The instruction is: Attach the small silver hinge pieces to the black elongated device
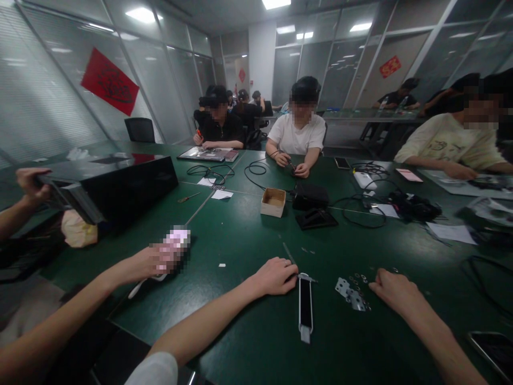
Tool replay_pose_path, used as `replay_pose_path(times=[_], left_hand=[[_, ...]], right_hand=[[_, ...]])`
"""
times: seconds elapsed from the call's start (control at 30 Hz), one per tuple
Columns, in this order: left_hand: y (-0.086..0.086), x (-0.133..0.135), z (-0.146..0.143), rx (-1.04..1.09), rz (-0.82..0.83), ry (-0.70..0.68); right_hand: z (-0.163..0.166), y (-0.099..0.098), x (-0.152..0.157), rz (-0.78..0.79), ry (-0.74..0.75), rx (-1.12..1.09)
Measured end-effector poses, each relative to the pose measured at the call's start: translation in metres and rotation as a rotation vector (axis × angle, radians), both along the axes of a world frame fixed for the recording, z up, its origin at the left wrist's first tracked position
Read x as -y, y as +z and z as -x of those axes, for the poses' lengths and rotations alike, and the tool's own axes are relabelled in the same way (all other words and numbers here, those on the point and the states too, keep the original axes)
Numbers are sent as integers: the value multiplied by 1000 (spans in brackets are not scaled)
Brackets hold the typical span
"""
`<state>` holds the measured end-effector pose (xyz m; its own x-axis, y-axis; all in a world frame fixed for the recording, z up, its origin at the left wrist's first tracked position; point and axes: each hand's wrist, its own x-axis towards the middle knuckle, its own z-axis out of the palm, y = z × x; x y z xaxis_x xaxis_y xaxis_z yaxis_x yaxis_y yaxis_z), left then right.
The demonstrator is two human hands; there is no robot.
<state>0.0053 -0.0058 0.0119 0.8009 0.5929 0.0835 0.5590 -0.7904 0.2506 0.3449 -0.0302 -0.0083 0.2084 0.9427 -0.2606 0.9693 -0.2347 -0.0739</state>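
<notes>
My left hand (276,275) rests on the green table with its fingers curled in. Its fingertips and thumb close on the upper end of a long, narrow black-and-white tool (305,305). The tool has pale edges, a thin metal crosspiece at the top and a grey tab at the near end; I cannot tell its exact kind. Farther right, my right hand (395,289) lies on the table, its fingers folded into a fist. What it holds, if anything, is hidden. Small metal plates (352,297) lie just left of it, beside several small rings (363,278).
A small open cardboard box (273,203) stands ahead, with a black case (310,196) beside it. At left, another person's hand (148,263) holds a blurred phone. A phone (492,350) lies near right. Cables (368,211) spread across the table; co-workers sit opposite.
</notes>
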Motion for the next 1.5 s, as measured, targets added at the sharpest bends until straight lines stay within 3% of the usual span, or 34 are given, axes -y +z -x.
replay_pose_path(times=[0.4, 0.53, 0.7, 0.83, 0.97, 1.27, 1.5], left_hand=[[-1, -1, -2, -27, -47, 2], [-1, -1, -1, -8, -41, -4], [-1, -1, -1, -18, -47, -9], [-1, -1, -2, -30, -61, 3], [-2, -1, -2, -27, -74, 5], [-5, -2, -2, -45, -56, 27], [-6, -2, -3, -50, -31, 49]], right_hand=[[13, 24, 8, -9, 62, 42], [22, 29, 13, -83, 78, -48], [55, 32, 21, -238, 207, -245], [98, 28, 29, -345, 379, -420], [125, 19, 35, -497, 414, -518], [127, 5, 39, -721, 463, -513], [132, -2, 39, -694, 485, -521]])
